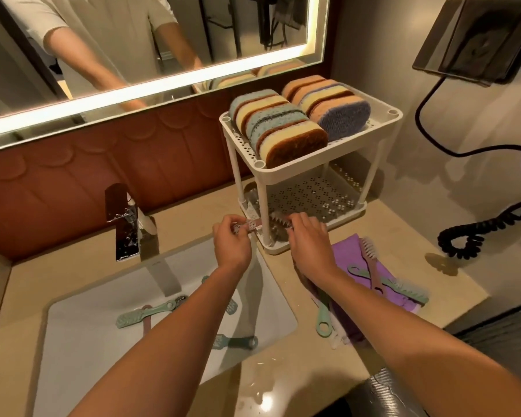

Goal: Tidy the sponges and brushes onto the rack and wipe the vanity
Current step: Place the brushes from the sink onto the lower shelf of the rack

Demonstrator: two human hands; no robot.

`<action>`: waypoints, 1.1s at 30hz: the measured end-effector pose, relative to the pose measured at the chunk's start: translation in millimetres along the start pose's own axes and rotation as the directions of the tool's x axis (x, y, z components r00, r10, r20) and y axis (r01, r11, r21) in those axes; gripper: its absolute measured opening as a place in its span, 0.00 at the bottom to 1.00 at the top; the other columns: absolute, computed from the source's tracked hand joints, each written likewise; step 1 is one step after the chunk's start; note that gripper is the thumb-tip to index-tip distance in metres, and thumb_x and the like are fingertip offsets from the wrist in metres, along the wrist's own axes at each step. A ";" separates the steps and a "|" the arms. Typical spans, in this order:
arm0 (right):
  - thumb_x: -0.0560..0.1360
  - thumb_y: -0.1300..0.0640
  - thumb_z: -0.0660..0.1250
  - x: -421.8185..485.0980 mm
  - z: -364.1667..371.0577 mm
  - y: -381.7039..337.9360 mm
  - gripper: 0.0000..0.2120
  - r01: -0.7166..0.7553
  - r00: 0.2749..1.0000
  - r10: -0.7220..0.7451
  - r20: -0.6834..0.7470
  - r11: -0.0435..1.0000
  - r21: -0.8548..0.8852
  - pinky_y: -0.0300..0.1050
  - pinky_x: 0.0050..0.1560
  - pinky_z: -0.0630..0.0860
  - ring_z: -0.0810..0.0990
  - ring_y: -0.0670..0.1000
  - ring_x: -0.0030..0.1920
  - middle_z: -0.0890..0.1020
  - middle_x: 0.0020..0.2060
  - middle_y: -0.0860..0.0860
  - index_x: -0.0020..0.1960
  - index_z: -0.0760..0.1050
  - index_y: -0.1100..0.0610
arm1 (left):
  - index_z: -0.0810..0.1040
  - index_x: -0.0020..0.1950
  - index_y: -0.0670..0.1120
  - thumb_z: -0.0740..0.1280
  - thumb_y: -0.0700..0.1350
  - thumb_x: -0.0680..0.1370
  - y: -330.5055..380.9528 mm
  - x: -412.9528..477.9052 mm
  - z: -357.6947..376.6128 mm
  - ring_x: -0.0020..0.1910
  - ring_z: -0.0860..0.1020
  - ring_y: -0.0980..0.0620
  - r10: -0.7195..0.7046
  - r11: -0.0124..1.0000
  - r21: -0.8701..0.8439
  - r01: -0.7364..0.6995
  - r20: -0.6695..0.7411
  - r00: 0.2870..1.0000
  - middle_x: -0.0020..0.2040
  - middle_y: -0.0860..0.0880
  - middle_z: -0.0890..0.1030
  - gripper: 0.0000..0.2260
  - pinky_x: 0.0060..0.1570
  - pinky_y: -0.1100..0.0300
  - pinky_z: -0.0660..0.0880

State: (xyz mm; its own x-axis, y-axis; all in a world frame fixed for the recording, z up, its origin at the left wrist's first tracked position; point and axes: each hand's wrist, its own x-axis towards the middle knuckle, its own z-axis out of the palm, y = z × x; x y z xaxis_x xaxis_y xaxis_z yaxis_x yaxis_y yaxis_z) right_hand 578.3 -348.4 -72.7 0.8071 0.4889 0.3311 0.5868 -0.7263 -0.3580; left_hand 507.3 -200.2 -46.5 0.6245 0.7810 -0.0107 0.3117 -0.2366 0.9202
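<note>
Your left hand (230,240) and right hand (306,236) are together gripping a pink brush (254,226) at the front edge of the white rack's (385,115) lower shelf. Sponges (286,127) are filling its top tier. Green brushes (146,315) are lying in the sink (82,335), others on a purple cloth (348,251).

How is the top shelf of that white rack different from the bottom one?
The top shelf is packed with two rows of sponges standing on edge; the bottom shelf is mostly bare, with only a brush at its front edge under the right hand. Both are white, perforated trays.
</note>
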 end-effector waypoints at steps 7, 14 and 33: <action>0.77 0.69 0.63 27.9 8.3 3.3 0.11 0.002 0.993 0.024 0.115 0.975 -0.222 0.54 0.60 0.68 0.74 0.58 0.53 0.81 0.44 0.54 0.48 0.77 0.55 | 0.79 0.61 0.46 0.65 0.40 0.82 2.9 22.9 17.8 0.54 0.75 0.53 0.161 0.965 0.184 -0.185 0.137 0.977 0.61 0.49 0.72 0.08 0.55 0.68 0.70; 0.77 0.64 0.65 57.5 22.0 9.9 0.28 0.032 0.971 -0.006 0.239 0.994 -0.107 0.56 0.63 0.73 0.75 0.61 0.65 0.79 0.62 0.56 0.75 0.65 0.51 | 0.78 0.65 0.51 0.64 0.44 0.83 -7.1 50.2 33.6 0.65 0.70 0.46 0.258 0.831 0.435 -0.347 0.251 0.933 0.68 0.52 0.70 0.12 0.61 0.57 0.62; 0.68 0.65 0.75 62.8 61.2 19.4 0.23 -0.025 1.000 0.023 0.020 0.996 0.081 0.53 0.53 0.80 0.81 0.58 0.55 0.84 0.53 0.53 0.62 0.79 0.54 | 0.73 0.65 0.50 0.65 0.48 0.79 -10.2 73.6 48.8 0.67 0.67 0.44 0.358 0.452 0.576 -0.681 0.582 0.730 0.64 0.45 0.74 0.14 0.67 0.44 0.57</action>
State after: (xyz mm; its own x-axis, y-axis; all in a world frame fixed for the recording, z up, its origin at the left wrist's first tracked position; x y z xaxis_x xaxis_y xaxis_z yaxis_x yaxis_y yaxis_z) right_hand 644.4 -302.2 -112.3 0.8216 0.4815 0.3052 0.5701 -0.6965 -0.4358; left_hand 585.0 -168.5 -75.8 0.9844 0.1485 0.0941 0.1277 -0.9718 0.1982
